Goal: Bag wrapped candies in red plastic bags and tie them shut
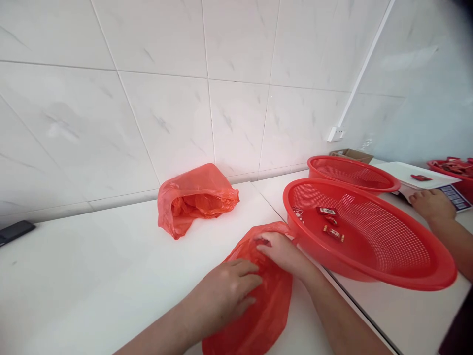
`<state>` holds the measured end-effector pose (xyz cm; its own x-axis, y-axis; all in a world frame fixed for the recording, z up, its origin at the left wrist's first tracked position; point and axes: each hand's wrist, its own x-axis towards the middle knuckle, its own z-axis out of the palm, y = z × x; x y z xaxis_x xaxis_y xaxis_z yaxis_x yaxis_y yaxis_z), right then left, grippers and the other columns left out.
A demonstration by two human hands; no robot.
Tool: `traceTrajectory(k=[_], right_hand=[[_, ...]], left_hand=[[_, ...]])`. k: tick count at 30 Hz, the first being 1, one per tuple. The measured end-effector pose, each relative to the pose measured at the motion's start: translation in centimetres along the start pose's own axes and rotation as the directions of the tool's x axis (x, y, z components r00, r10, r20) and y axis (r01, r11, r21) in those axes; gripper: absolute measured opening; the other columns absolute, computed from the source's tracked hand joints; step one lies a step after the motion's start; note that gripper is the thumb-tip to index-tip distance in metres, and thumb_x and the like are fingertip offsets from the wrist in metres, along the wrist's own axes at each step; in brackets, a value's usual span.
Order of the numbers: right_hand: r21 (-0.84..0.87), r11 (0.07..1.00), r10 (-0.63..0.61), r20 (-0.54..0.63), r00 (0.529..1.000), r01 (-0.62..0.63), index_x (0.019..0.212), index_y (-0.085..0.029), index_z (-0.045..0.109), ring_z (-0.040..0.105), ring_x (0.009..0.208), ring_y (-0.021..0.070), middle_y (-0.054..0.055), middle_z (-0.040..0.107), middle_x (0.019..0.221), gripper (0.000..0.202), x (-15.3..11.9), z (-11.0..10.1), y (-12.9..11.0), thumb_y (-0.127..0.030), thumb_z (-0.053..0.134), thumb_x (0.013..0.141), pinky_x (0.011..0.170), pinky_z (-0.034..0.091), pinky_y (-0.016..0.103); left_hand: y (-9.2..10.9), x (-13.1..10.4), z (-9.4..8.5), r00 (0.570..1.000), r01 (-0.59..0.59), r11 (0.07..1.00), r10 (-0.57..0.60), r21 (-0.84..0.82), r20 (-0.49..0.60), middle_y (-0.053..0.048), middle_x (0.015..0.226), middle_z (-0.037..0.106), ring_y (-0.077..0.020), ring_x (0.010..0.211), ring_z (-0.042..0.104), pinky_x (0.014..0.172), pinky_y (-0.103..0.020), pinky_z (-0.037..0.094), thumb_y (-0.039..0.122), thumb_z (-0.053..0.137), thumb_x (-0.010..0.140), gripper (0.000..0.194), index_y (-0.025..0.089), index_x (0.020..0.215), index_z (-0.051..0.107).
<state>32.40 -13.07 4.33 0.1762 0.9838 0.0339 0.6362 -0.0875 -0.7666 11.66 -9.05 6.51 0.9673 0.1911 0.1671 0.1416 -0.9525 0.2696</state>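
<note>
A thin red plastic bag [271, 305] lies on the white table in front of me. My left hand [229, 291] is over the bag's left side, its fingers apart and bent, with nothing seen in them. At the bag's upper part, my right hand [281, 251] has its fingers curled together; something small and dark shows at the fingertips, too little to name. Just right of it stands a large red plastic basket [399, 241] with perforated sides. Inside lie several small wrapped candies [333, 233], near its left side.
Another red bag [195, 192], crumpled and gaping, sits near the tiled wall. A black phone [16, 230] is far left. Behind the large basket are a second red basket [351, 172], a cardboard box [353, 155] and a white tray [402, 172]. Another person's hand [434, 204] rests by the tray.
</note>
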Motion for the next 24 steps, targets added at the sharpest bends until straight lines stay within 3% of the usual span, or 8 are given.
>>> traceTrajectory(k=[3, 6, 13, 15, 19, 24], right_hand=[[-0.024, 0.998, 0.058, 0.167, 0.984, -0.055, 0.121, -0.025, 0.059, 0.056, 0.112, 0.0224, 0.003, 0.062, 0.123, 0.048, -0.5, -0.4, 0.3, -0.026, 0.059, 0.073, 0.090, 0.045, 0.033], [-0.021, 0.994, 0.112, 0.252, 0.961, -0.110, 0.129, -0.025, 0.053, 0.050, 0.120, 0.0229, 0.003, 0.056, 0.132, 0.060, -0.8, -1.4, 0.5, -0.026, 0.063, 0.069, 0.096, 0.042, 0.034], [0.019, 1.000, 0.018, 0.138, 0.990, -0.021, 0.106, -0.026, 0.067, 0.055, 0.112, 0.0201, 0.001, 0.064, 0.117, 0.032, -1.5, -1.8, -2.0, -0.033, 0.054, 0.077, 0.096, 0.043, 0.033], [-0.038, 0.999, 0.010, 0.192, 0.981, -0.003, 0.113, -0.027, 0.064, 0.047, 0.121, 0.0230, 0.002, 0.058, 0.127, 0.043, -1.5, -1.4, -2.2, -0.034, 0.062, 0.070, 0.098, 0.041, 0.034], [-0.304, 0.953, 0.095, 0.321, 0.942, 0.007, 0.139, -0.023, 0.041, 0.024, 0.137, 0.0283, 0.006, 0.033, 0.149, 0.089, -1.0, -0.7, -1.3, -0.026, 0.069, 0.055, 0.108, 0.027, 0.038], [-0.300, 0.954, 0.131, 0.375, 0.918, -0.014, 0.143, -0.026, 0.032, 0.022, 0.138, 0.0239, 0.002, 0.029, 0.151, 0.091, -1.2, -1.6, -0.5, -0.020, 0.064, 0.058, 0.108, 0.028, 0.034]], left_hand=[[-1.6, 0.1, 1.1, 0.997, 0.069, 0.997, -0.070, 0.022, 0.039, -0.003, 0.131, 0.054, -0.0307, 0.124, 0.043, 0.106, -0.048, 0.030, 0.034, 0.070, 0.068, 0.058, 0.030, 0.123, 0.052], [-3.2, -0.1, 2.1, 0.989, 0.138, 0.988, -0.141, 0.063, 0.039, -0.006, 0.140, 0.045, -0.0322, 0.126, 0.040, 0.105, -0.050, 0.030, 0.031, 0.069, 0.067, 0.068, 0.032, 0.131, 0.046], [-4.0, -0.7, 2.5, 0.982, 0.178, 0.981, -0.181, 0.074, 0.046, -0.007, 0.147, 0.036, -0.0341, 0.133, 0.031, 0.106, -0.053, 0.026, 0.033, 0.066, 0.071, 0.066, 0.037, 0.133, 0.043], [-4.1, -0.6, 2.7, 0.977, 0.198, 0.977, -0.203, 0.080, 0.067, -0.006, 0.149, 0.032, -0.0357, 0.135, 0.027, 0.106, -0.055, 0.023, 0.034, 0.065, 0.071, 0.068, 0.039, 0.135, 0.041], [-4.9, -0.5, 3.1, 0.957, 0.275, 0.957, -0.282, 0.095, 0.072, -0.009, 0.150, 0.031, -0.0380, 0.136, 0.025, 0.108, -0.056, 0.019, 0.048, 0.068, 0.068, 0.077, 0.035, 0.138, 0.039], [-5.2, -0.5, 2.4, 0.961, 0.277, 0.956, -0.278, 0.097, -0.007, -0.009, 0.142, 0.042, -0.0348, 0.130, 0.036, 0.107, -0.051, 0.025, 0.052, 0.073, 0.062, 0.079, 0.031, 0.133, 0.046]])
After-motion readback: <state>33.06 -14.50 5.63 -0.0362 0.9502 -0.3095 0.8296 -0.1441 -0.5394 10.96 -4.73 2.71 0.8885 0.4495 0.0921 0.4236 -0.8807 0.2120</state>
